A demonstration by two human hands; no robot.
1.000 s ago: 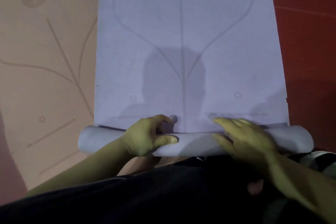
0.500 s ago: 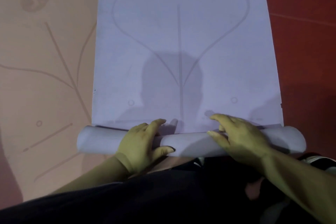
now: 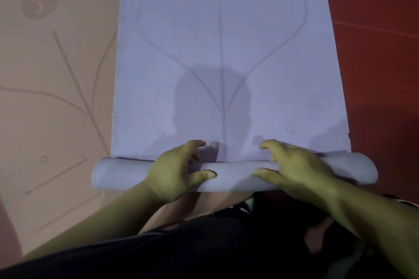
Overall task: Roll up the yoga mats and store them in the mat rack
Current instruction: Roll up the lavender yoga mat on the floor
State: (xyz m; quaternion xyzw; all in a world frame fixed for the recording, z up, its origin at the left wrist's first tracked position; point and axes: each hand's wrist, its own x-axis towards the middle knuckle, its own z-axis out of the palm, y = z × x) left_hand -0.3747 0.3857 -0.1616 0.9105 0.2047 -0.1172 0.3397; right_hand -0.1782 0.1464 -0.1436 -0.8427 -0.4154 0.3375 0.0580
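Here, clasping the roll (image 3: 235, 176) of the lavender yoga mat (image 3: 226, 52) at 6 o'clock with left hand (image 3: 174, 174) and right hand (image 3: 294, 165), fingers curled over it. Beyond, flat toward 12 o'clock, between peach mat (image 3: 56, 97) at 9 and red floor (image 3: 381, 75) at 3.

You are wearing the single wide-angle camera on your head; it is looking forward and steeply down at the floor (image 3: 376, 70). It is sitting close above your left hand (image 3: 173, 173) and right hand (image 3: 297, 166), with the lavender mat (image 3: 226, 52) stretching away toward the top edge.
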